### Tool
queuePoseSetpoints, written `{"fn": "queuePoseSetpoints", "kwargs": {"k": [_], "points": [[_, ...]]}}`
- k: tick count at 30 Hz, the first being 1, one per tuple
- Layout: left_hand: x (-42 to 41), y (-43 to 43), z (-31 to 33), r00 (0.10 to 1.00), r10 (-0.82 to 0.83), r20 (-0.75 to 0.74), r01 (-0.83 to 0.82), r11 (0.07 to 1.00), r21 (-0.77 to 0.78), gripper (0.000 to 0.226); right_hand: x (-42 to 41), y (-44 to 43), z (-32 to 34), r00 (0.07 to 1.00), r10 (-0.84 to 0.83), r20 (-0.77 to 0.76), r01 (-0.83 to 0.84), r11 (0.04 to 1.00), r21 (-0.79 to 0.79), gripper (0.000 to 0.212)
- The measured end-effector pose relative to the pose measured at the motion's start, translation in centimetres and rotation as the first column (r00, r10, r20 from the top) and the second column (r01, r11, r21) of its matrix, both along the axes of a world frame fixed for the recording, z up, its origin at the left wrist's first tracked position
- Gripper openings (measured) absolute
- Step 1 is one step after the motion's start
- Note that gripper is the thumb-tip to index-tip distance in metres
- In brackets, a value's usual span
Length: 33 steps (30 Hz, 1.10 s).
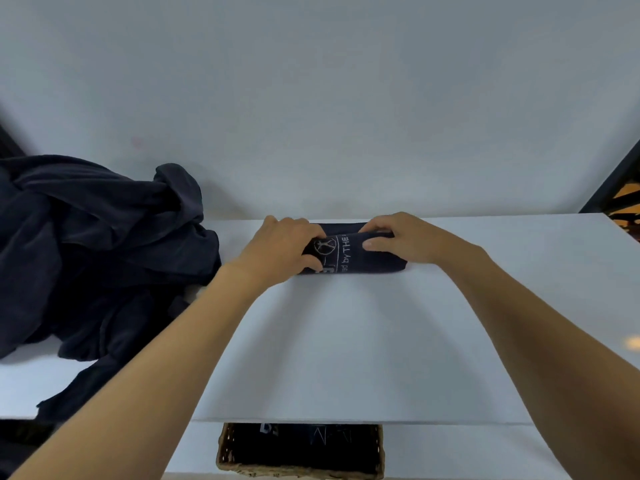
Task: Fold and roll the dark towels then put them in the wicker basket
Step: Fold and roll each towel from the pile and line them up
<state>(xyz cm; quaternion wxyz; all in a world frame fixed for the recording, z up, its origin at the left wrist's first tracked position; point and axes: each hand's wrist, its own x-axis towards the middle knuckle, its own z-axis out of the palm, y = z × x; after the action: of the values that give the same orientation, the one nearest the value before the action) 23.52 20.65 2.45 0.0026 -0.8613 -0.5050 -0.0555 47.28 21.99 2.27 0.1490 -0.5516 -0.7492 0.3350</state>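
A dark towel with white print (349,252) lies rolled up at the far side of the white table (346,341). My left hand (282,244) grips its left end, fingers curled over the top. My right hand (398,239) grips its right end, thumb pressed on the near side. A heap of loose dark towels (93,258) lies on the table's left. The wicker basket (223,455) sits below the table's near edge, with dark rolled towels inside.
A pale wall stands right behind the table. A dark frame (613,188) shows at the right edge. Part of the heap hangs over the table's near left edge. White tabletop stretches between my arms.
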Motion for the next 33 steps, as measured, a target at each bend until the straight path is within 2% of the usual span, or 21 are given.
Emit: {"fn": "queuePoseSetpoints", "kwargs": {"k": [2, 4, 6, 7, 9, 11, 13, 15, 17, 20, 22, 25, 27, 28, 29, 31, 33], "points": [[0.1, 1.3, 0.4, 0.998, 0.037, 0.041, -0.032, 0.992, -0.118, 0.037, -0.2, 0.3, 0.0, 0.999, -0.053, -0.010, 0.053, 0.997, 0.052, 0.024], [0.4, 2.8, 1.3, 0.998, 0.055, -0.012, -0.056, 0.974, -0.219, 0.035, -0.3, 0.1, -0.1, 0.989, -0.095, 0.112, 0.057, 0.951, 0.303, 0.018], [0.5, 4.1, 1.8, 0.995, 0.065, -0.072, -0.084, 0.947, -0.311, 0.036, -0.6, -0.6, -0.2, 0.948, -0.099, 0.301, -0.086, 0.835, 0.544, 0.025], [0.5, 4.7, 1.9, 0.994, 0.068, -0.089, -0.095, 0.932, -0.350, 0.036, -0.7, -1.0, -0.5, 0.917, -0.090, 0.389, -0.166, 0.799, 0.577, 0.037], [0.4, 5.8, 2.0, 0.991, 0.085, -0.100, -0.118, 0.911, -0.395, 0.034, -0.8, -1.1, -1.2, 0.865, -0.087, 0.495, -0.231, 0.807, 0.544, 0.056], [0.9, 6.2, 2.1, 0.989, 0.116, -0.097, -0.143, 0.925, -0.351, 0.032, -0.5, -0.2, -1.6, 0.871, -0.083, 0.484, -0.203, 0.836, 0.509, 0.054], [1.3, 5.9, 1.9, 0.988, 0.134, -0.071, -0.143, 0.979, -0.144, 0.031, -0.3, 1.4, -1.2, 0.899, -0.046, 0.436, -0.177, 0.871, 0.458, 0.044], [1.4, 4.8, 1.2, 0.996, 0.070, -0.053, -0.063, 0.992, 0.110, 0.032, -0.2, 2.8, -0.7, 0.930, -0.005, 0.367, -0.135, 0.926, 0.353, 0.035], [1.2, 3.9, -0.1, 0.994, 0.021, -0.103, 0.000, 0.981, 0.194, 0.044, -0.4, 4.0, -0.3, 0.952, -0.004, 0.307, -0.077, 0.964, 0.253, 0.030], [0.9, 4.7, -0.9, 0.987, 0.042, -0.156, -0.019, 0.989, 0.145, 0.046, -0.9, 4.6, 0.6, 0.947, -0.007, 0.323, -0.064, 0.975, 0.211, 0.033], [1.0, 5.9, -0.3, 0.993, 0.047, -0.112, -0.040, 0.997, 0.069, 0.037, -1.4, 4.5, 1.0, 0.929, -0.005, 0.370, -0.120, 0.942, 0.314, 0.037], [1.1, 7.7, 0.8, 0.996, 0.063, -0.056, -0.070, 0.989, -0.128, 0.031, -2.9, 4.0, 0.1, 0.823, -0.059, 0.565, -0.259, 0.847, 0.465, 0.056], [1.2, 8.5, 1.5, 0.993, 0.087, -0.078, -0.103, 0.967, -0.232, 0.028, -3.8, 4.1, -0.9, 0.747, -0.132, 0.652, -0.285, 0.822, 0.493, 0.054], [1.4, 8.8, 1.7, 0.990, 0.104, -0.097, -0.125, 0.962, -0.242, 0.027, -4.0, 4.3, -1.1, 0.749, -0.153, 0.645, -0.260, 0.827, 0.498, 0.049], [1.7, 8.7, 1.8, 0.986, 0.126, -0.110, -0.148, 0.965, -0.218, 0.027, -4.1, 4.5, -0.9, 0.778, -0.160, 0.608, -0.206, 0.848, 0.488, 0.045], [2.5, 7.9, 1.6, 0.981, 0.177, -0.076, -0.182, 0.981, -0.065, 0.033, -3.6, 4.6, 0.0, 0.862, -0.141, 0.486, -0.059, 0.926, 0.374, 0.042], [3.9, 6.3, 0.7, 0.971, 0.206, 0.124, -0.217, 0.972, 0.085, 0.036, -2.3, 4.1, 0.9, 0.930, -0.143, 0.337, 0.085, 0.980, 0.182, 0.046]]}}
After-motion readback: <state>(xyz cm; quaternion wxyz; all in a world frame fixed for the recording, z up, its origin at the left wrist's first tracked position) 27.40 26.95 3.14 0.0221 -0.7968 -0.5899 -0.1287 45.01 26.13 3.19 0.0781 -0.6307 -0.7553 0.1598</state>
